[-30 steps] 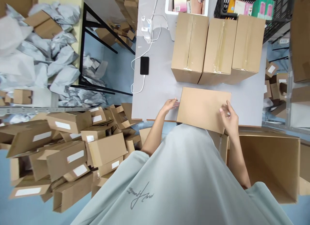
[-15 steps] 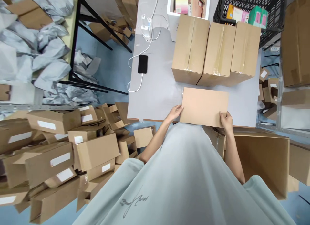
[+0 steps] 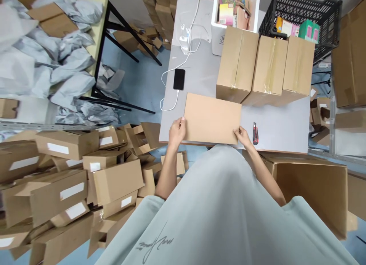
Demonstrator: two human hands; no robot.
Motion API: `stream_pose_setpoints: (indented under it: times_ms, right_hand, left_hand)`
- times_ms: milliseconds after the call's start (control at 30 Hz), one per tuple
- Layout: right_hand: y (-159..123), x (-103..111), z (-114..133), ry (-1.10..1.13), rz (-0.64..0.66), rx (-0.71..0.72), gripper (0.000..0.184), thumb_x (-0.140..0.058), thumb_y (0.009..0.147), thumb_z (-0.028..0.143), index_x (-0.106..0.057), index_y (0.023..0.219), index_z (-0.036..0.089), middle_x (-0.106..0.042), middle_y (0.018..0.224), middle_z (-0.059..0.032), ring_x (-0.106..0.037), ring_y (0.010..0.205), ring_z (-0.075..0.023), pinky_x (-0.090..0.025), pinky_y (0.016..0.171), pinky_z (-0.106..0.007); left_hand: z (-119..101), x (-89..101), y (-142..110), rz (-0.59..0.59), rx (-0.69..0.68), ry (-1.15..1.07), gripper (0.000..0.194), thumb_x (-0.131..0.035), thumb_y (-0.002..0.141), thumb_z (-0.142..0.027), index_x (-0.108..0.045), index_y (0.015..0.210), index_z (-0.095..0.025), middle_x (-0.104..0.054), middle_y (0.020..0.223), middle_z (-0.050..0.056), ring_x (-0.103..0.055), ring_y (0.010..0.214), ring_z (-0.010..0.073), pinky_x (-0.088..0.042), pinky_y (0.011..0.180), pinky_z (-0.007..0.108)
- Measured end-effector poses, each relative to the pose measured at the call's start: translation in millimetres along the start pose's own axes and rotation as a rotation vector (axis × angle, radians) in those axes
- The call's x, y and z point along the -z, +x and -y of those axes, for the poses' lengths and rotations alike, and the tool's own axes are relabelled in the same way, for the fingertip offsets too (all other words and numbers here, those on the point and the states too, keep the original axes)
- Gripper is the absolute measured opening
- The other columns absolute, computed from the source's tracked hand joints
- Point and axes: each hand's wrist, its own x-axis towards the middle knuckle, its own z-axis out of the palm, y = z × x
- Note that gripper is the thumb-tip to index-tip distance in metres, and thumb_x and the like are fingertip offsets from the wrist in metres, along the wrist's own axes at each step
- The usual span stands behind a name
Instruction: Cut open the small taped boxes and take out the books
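A flat brown cardboard piece (image 3: pixel 212 118), maybe a sheet or the face of a shallow box, lies at the front of the grey table. My left hand (image 3: pixel 177 131) grips its left edge, thumb on top. At its lower right corner, my right hand (image 3: pixel 241 136) pinches the cardboard between thumb and fingers. Just right of that hand lies a red and black box cutter (image 3: pixel 255 133) on the tabletop. Behind the cardboard, to the right, stand three taped cardboard boxes (image 3: pixel 236 61) side by side.
A phone (image 3: pixel 179 79) with a white cable rests on the table (image 3: pixel 280 130). A white bin (image 3: pixel 215 36) and a black crate (image 3: pixel 328 25) hold small packages. An open carton (image 3: pixel 314 196) stands below right. Cardboard boxes (image 3: pixel 118 181) pile up on the left, near grey mailer bags (image 3: pixel 71 63).
Both hands have closed on the cardboard, and it has moved left across the table. The box cutter has come into sight where the cardboard was.
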Motion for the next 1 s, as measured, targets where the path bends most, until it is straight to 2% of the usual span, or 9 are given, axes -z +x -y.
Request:
stream_pose_setpoints:
  times_ms: [100,167,333,500,633,700,767,867,1000]
  right_hand:
    - [7,-2,-3,0.04,-0.005,-0.032,0.067,-0.063,0.085,0.077,-0.075,0.122,0.023,-0.086,0.13,-0.0156,-0.077,0.126,-0.033,-0.062,0.116,-0.052]
    - [9,6,-3,0.034,-0.076,-0.06,0.074,-0.066,0.083,0.077,-0.074,0.131,0.021,-0.083,0.138,-0.019,-0.075,0.134,-0.0356,-0.057,0.123,-0.058]
    - [-9,31,21,0.024,-0.299,-0.029,0.093,-0.071,0.087,0.081,-0.066,0.154,0.018,-0.061,0.17,-0.0252,-0.059,0.157,-0.0408,-0.046,0.132,-0.065]
    - [-53,44,68,0.096,-0.289,0.154,0.078,-0.051,0.106,0.084,-0.071,0.153,0.025,-0.067,0.168,-0.0133,-0.062,0.157,-0.0344,-0.052,0.131,-0.057]
    - [-68,48,83,0.137,-0.305,0.117,0.081,-0.063,0.099,0.088,-0.074,0.15,0.026,-0.071,0.164,-0.0107,-0.065,0.153,-0.0369,-0.054,0.13,-0.056]
    - [-71,49,83,0.171,-0.315,0.096,0.083,-0.063,0.097,0.09,-0.077,0.146,0.025,-0.074,0.16,-0.0107,-0.066,0.152,-0.0391,-0.054,0.129,-0.058]
    - [-74,48,81,0.175,-0.329,0.084,0.084,-0.063,0.096,0.092,-0.08,0.142,0.024,-0.077,0.155,-0.0115,-0.068,0.15,-0.042,-0.055,0.128,-0.06]
    - [-78,43,75,0.185,-0.32,0.041,0.083,-0.057,0.099,0.094,-0.082,0.138,0.025,-0.079,0.151,-0.012,-0.068,0.148,-0.0442,-0.058,0.125,-0.062]
    - [-61,34,54,0.265,-0.194,-0.064,0.088,-0.045,0.101,0.097,-0.08,0.142,0.028,-0.082,0.145,-0.0111,-0.068,0.15,-0.0418,-0.062,0.123,-0.059]
  left_hand:
    - [-28,16.9,-23,-0.07,-0.231,0.106,0.062,-0.033,0.12,-0.059,-0.08,0.112,-0.02,-0.075,0.112,0.016,-0.072,0.117,0.0354,-0.055,0.111,0.047]
    - [-53,18.2,-41,-0.043,-0.36,0.062,0.062,-0.034,0.121,-0.06,-0.081,0.125,-0.02,-0.076,0.118,0.015,-0.073,0.12,0.034,-0.056,0.112,0.045]
    - [-86,-2.7,-58,0.233,-0.58,-0.22,0.057,-0.037,0.123,-0.056,-0.084,0.128,-0.024,-0.081,0.137,0.01,-0.074,0.134,0.0275,-0.055,0.121,0.041]
    - [-65,-33.5,-33,0.146,-0.465,-0.227,0.058,-0.063,0.113,-0.057,-0.068,0.156,-0.018,-0.067,0.162,0.019,-0.061,0.155,0.0351,-0.048,0.133,0.052]
    - [-55,-59.9,-25,0.46,-0.419,-0.309,0.063,-0.062,0.111,-0.061,-0.066,0.157,-0.019,-0.067,0.162,0.018,-0.068,0.148,0.0338,-0.055,0.127,0.049]
    - [-59,-68.1,-30,0.537,-0.431,-0.399,0.067,-0.058,0.111,-0.067,-0.067,0.156,-0.018,-0.068,0.159,0.019,-0.072,0.14,0.0318,-0.06,0.122,0.045]
    - [-66,-67.2,-39,0.533,-0.443,-0.441,0.073,-0.057,0.11,-0.073,-0.068,0.156,-0.018,-0.07,0.155,0.019,-0.076,0.13,0.0299,-0.064,0.114,0.043]
    - [-80,-45.6,-53,0.423,-0.489,-0.363,0.068,-0.054,0.113,-0.073,-0.071,0.157,-0.025,-0.071,0.149,0.014,-0.078,0.121,0.0269,-0.067,0.109,0.041]
    - [-103,-13.4,-75,0.24,-0.652,-0.198,0.055,-0.053,0.117,-0.064,-0.072,0.157,-0.031,-0.073,0.147,0.012,-0.075,0.133,0.0295,-0.063,0.118,0.045]
